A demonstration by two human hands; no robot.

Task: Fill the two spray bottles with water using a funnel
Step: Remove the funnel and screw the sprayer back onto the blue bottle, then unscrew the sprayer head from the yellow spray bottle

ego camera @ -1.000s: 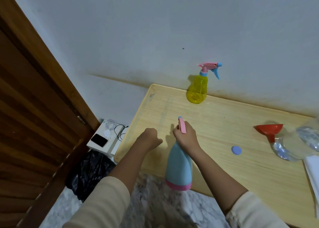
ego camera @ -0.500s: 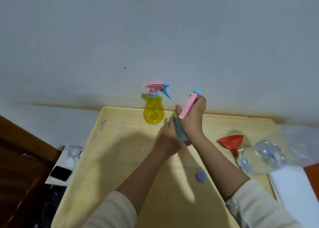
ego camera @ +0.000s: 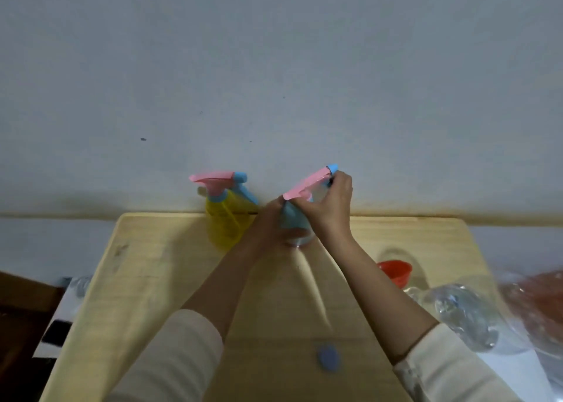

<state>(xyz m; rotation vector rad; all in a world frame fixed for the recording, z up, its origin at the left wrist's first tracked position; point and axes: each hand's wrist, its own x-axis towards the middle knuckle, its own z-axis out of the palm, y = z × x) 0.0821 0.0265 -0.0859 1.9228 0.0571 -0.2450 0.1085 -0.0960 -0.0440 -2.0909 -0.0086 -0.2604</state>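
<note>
A light blue spray bottle (ego camera: 292, 219) stands at the back middle of the wooden table (ego camera: 146, 280). My left hand (ego camera: 269, 225) wraps its body. My right hand (ego camera: 330, 202) grips its pink spray head (ego camera: 306, 184), which tilts up to the right. A yellow spray bottle (ego camera: 225, 223) with a pink and blue head stands just left of it, against the wall. A red funnel (ego camera: 395, 272) lies to the right, next to a clear plastic water bottle (ego camera: 466, 313) on its side. A small blue cap (ego camera: 328, 360) rests near the front.
A white sheet (ego camera: 518, 371) lies at the table's right front corner under the clear bottle. Something reddish (ego camera: 542, 304) shows at the right edge, blurred. Left of the table, low down, are a dark wooden door (ego camera: 18, 304) and a white box (ego camera: 65, 310).
The view swung from the floor and table edge up to the wall. Both hands carried the blue bottle from the front edge to the back, beside the yellow one; my left hand now grips its body.
</note>
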